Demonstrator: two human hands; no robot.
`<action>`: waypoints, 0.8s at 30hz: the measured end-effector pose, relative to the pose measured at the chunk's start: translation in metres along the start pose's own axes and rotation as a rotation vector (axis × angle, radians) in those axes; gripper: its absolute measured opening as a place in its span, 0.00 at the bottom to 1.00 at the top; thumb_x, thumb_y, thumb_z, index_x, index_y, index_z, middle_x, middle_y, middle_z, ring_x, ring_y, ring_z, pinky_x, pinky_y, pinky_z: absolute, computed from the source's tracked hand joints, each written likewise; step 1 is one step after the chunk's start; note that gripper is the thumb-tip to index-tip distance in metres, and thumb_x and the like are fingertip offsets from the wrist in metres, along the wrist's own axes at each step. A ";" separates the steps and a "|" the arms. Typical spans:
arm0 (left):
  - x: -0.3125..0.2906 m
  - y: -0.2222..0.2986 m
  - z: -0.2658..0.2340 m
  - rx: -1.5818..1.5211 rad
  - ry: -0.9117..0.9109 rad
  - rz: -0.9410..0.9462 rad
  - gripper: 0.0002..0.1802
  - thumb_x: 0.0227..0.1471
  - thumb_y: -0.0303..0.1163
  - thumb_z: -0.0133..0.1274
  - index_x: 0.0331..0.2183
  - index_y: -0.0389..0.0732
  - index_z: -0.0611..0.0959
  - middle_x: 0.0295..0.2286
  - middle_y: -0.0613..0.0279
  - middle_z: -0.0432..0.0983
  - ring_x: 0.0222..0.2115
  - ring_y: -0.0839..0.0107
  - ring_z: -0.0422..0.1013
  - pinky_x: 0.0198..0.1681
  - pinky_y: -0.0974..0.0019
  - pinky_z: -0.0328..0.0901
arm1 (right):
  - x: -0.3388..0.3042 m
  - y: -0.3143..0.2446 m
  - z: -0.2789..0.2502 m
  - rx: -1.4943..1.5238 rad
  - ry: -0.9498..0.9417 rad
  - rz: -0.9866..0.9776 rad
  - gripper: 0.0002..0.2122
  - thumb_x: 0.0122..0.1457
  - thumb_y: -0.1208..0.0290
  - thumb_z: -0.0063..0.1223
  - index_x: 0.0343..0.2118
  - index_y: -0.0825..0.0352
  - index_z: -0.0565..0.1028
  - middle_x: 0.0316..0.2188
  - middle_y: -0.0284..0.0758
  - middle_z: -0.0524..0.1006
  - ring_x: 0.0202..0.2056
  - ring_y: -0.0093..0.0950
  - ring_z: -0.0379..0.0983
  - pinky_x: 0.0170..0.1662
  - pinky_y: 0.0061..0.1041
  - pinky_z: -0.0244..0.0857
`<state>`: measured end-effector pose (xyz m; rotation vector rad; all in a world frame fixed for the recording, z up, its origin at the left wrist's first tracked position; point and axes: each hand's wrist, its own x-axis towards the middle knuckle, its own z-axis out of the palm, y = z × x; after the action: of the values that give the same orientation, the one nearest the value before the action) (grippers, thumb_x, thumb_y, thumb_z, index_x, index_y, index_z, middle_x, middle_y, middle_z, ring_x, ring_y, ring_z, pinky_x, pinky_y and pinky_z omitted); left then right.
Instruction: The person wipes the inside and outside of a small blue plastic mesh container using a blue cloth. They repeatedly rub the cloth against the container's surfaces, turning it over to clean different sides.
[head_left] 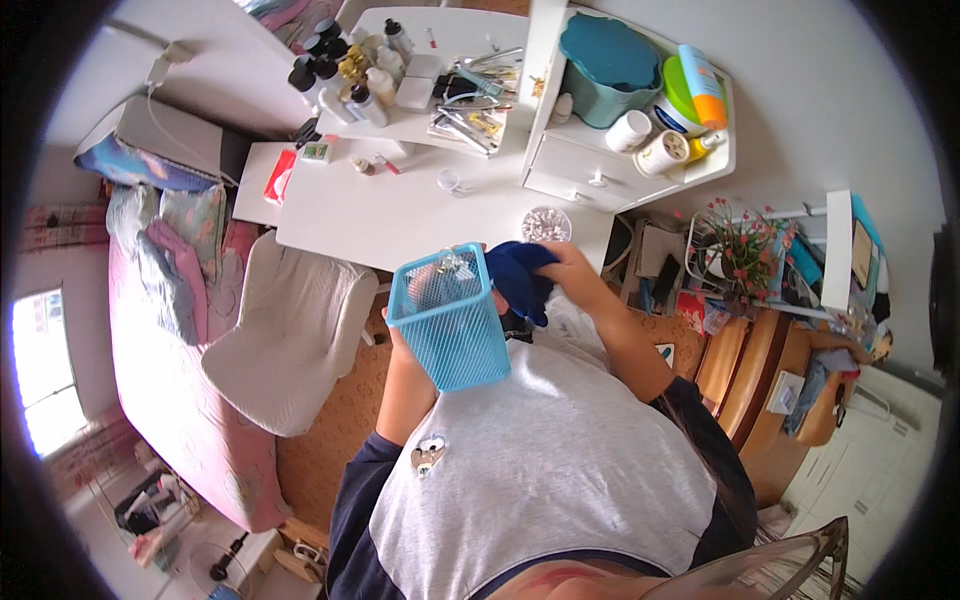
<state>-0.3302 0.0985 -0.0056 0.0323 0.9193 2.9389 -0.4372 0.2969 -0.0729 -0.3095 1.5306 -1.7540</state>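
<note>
My left hand [398, 345] grips a light blue mesh basket [455, 345] from its left and far side, and part of the hand is hidden behind the mesh. The basket is held up in front of my chest, with its opening tilted away. Something clear or silvery shows inside near the rim, too small to name. Just to the right, my right hand [570, 268] is closed on a dark blue cloth [522, 282]. The cloth is bunched, hangs down and sits right beside the basket's right edge; I cannot tell whether they touch.
Ahead stands a white dressing table [400, 215] with bottles [370, 105], a tub of cotton swabs [546, 225] and a small clear cup [449, 181]. A white shelf unit [570, 160] holds a teal bin [610, 75]. A covered chair [290, 335] and a pink bed [170, 350] are left.
</note>
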 end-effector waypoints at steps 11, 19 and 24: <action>-0.024 -0.011 -0.018 0.501 0.397 0.037 0.53 0.33 0.60 0.66 0.50 0.27 0.70 0.46 0.52 0.71 0.46 0.64 0.70 0.49 0.62 0.65 | -0.021 -0.057 0.031 0.222 -0.399 -0.675 0.19 0.43 0.70 0.61 0.40 0.65 0.73 0.58 0.50 0.57 0.60 0.50 0.54 0.57 0.45 0.55; -0.015 0.017 -0.005 0.514 0.180 -0.088 0.57 0.21 0.43 0.74 0.53 0.29 0.67 0.46 0.56 0.71 0.47 0.68 0.68 0.51 0.65 0.62 | -0.014 -0.076 0.054 -0.256 -0.305 -0.873 0.12 0.39 0.71 0.64 0.27 0.64 0.73 0.43 0.42 0.73 0.51 0.47 0.68 0.63 0.49 0.37; -0.008 0.031 0.004 0.717 0.178 -0.106 0.55 0.18 0.45 0.75 0.49 0.28 0.72 0.39 0.56 0.76 0.40 0.70 0.71 0.47 0.67 0.65 | -0.031 -0.102 0.057 -0.591 -0.181 -0.647 0.29 0.37 0.75 0.64 0.48 0.65 0.68 0.34 0.37 0.78 0.39 0.34 0.76 0.65 0.51 0.33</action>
<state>-0.3241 0.0753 0.0151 -0.2371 1.8748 2.3864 -0.4200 0.2744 0.0447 -1.3445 1.9160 -1.6066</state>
